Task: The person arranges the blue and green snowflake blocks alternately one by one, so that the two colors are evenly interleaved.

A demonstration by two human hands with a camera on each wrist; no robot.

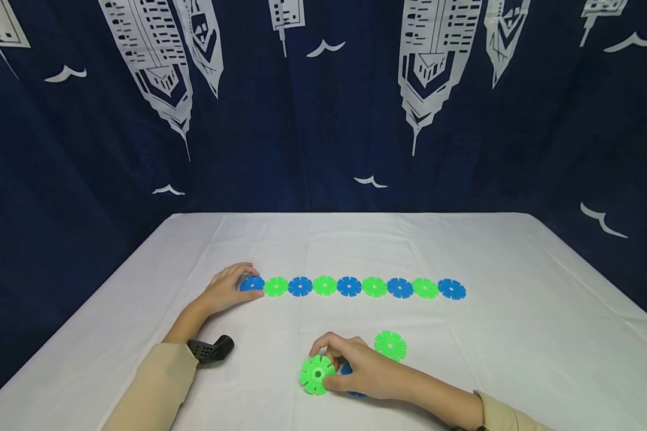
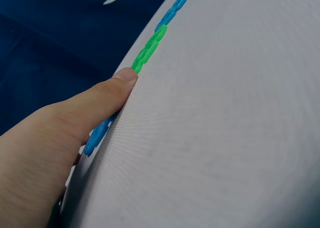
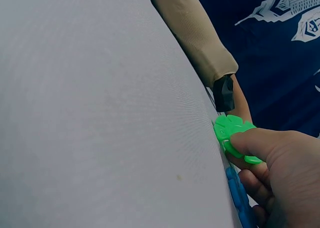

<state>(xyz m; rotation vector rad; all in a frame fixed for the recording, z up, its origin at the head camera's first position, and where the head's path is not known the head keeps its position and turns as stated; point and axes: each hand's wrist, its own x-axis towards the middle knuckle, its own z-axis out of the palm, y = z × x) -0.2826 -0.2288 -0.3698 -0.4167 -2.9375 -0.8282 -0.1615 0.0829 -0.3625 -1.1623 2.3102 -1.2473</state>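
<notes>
The left hand (image 1: 221,292) is curling round the blue end disc (image 1: 252,284) of a row (image 1: 349,287) on the tabletop (image 1: 517,335) — presumably steadying it against its green neighbour (image 1: 276,287) — while the right hand (image 1: 365,372) is pinching a green disc (image 1: 312,377) by its edge, beside a half-hidden blue disc (image 1: 346,369).

Soft, even light lies bright over the white worktop (image 1: 517,335) here, a faint shadow under the left hand (image 1: 223,292), while both wrist views look dimmer and greyer.

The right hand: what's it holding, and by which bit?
The right hand pinches a green notched disc by its rim, on the side nearest the palm.
</notes>
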